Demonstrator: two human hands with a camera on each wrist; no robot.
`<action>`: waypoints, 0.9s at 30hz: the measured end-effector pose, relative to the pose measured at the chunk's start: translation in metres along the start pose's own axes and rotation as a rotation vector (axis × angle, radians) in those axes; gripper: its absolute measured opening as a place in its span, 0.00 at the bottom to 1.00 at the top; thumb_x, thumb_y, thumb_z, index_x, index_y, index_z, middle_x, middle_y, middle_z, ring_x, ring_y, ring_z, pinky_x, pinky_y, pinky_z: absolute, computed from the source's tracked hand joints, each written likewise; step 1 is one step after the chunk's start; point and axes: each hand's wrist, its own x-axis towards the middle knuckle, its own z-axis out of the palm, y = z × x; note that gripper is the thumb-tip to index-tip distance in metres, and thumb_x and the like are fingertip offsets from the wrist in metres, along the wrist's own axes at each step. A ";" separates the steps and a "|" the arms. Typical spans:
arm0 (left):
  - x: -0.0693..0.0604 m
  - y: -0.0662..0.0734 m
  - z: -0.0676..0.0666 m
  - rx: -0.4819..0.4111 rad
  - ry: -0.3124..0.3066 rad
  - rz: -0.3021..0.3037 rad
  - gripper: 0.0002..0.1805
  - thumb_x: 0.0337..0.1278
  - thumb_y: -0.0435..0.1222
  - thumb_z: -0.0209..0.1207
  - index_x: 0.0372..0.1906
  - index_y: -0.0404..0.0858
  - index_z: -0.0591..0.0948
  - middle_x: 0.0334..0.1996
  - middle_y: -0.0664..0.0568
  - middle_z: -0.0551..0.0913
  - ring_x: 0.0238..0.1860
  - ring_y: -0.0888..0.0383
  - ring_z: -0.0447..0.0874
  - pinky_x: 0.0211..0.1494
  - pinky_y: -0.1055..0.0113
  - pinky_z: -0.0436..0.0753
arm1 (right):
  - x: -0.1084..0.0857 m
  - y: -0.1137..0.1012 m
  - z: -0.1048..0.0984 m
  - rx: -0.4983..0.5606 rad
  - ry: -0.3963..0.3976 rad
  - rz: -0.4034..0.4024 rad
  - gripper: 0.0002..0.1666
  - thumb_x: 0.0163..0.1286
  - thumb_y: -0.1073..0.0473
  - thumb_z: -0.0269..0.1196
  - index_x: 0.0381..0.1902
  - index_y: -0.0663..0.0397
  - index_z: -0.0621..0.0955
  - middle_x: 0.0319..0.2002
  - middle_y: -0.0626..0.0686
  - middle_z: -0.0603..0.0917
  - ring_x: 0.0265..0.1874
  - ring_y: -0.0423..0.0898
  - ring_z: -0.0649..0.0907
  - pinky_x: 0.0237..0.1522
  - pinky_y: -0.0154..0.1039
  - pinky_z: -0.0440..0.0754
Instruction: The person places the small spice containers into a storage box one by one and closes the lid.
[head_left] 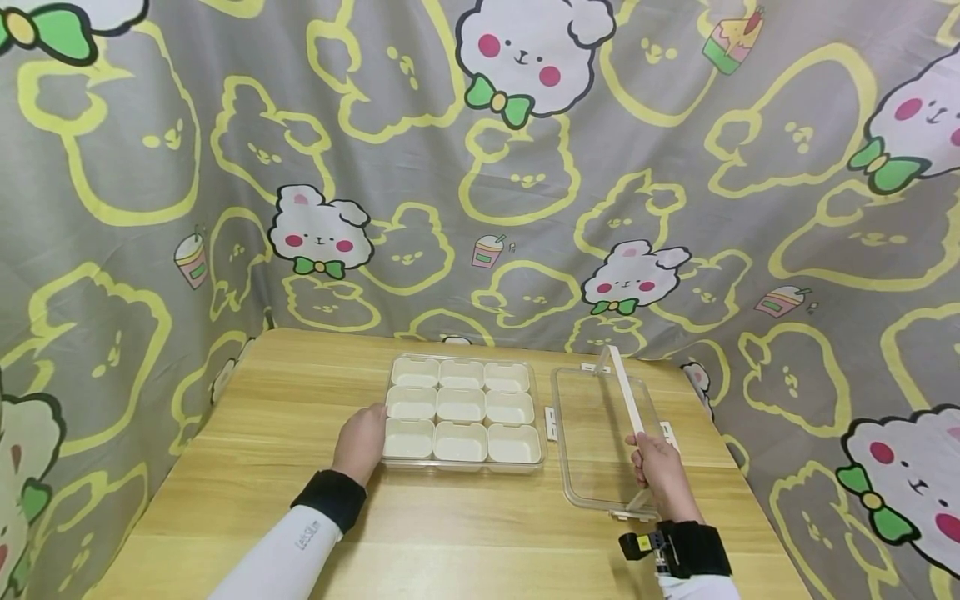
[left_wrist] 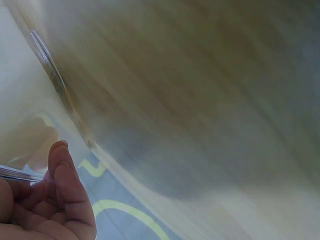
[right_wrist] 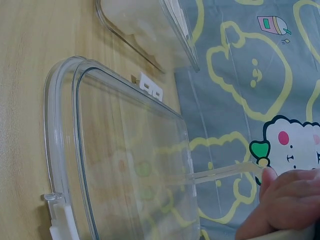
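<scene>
On the table stands a clear plastic storage box [head_left: 465,468] with rows of cream compartment cups [head_left: 460,406], which look empty. My left hand [head_left: 362,442] is at the box's left side; in the left wrist view its curled fingers [left_wrist: 70,187] and thumb pinch the clear rim. To the right of the box lies a clear lid [head_left: 592,450], apart from it, with white latches on its sides. My right hand [head_left: 660,471] grips the lid's raised white handle [head_left: 626,392] near its close end. In the right wrist view the lid [right_wrist: 125,150] appears flat on the tabletop.
The wooden table [head_left: 300,400] ends at a grey patterned curtain [head_left: 420,167], which hangs behind it and on both sides. A white latch [head_left: 551,423] sits in the narrow gap between lid and box.
</scene>
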 end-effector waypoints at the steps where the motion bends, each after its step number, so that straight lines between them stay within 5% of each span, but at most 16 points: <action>1: 0.000 0.000 0.000 -0.001 0.001 -0.001 0.18 0.79 0.35 0.43 0.41 0.27 0.80 0.34 0.36 0.84 0.40 0.36 0.84 0.44 0.44 0.82 | 0.001 0.000 0.000 0.003 -0.001 0.001 0.22 0.84 0.54 0.39 0.55 0.68 0.71 0.21 0.44 0.68 0.16 0.39 0.66 0.21 0.33 0.65; 8: 0.000 0.001 0.000 -0.016 0.002 -0.005 0.18 0.78 0.35 0.43 0.41 0.27 0.81 0.34 0.36 0.84 0.41 0.36 0.84 0.45 0.44 0.82 | 0.003 -0.001 0.001 0.013 -0.015 0.021 0.20 0.84 0.52 0.39 0.44 0.62 0.72 0.18 0.44 0.67 0.13 0.38 0.65 0.17 0.32 0.64; 27: 0.000 0.001 -0.001 -0.022 -0.017 -0.021 0.20 0.79 0.36 0.41 0.43 0.27 0.80 0.37 0.35 0.84 0.43 0.36 0.84 0.48 0.44 0.82 | 0.000 -0.015 -0.001 0.061 0.034 0.091 0.20 0.83 0.51 0.39 0.39 0.58 0.71 0.17 0.42 0.66 0.13 0.38 0.61 0.16 0.32 0.59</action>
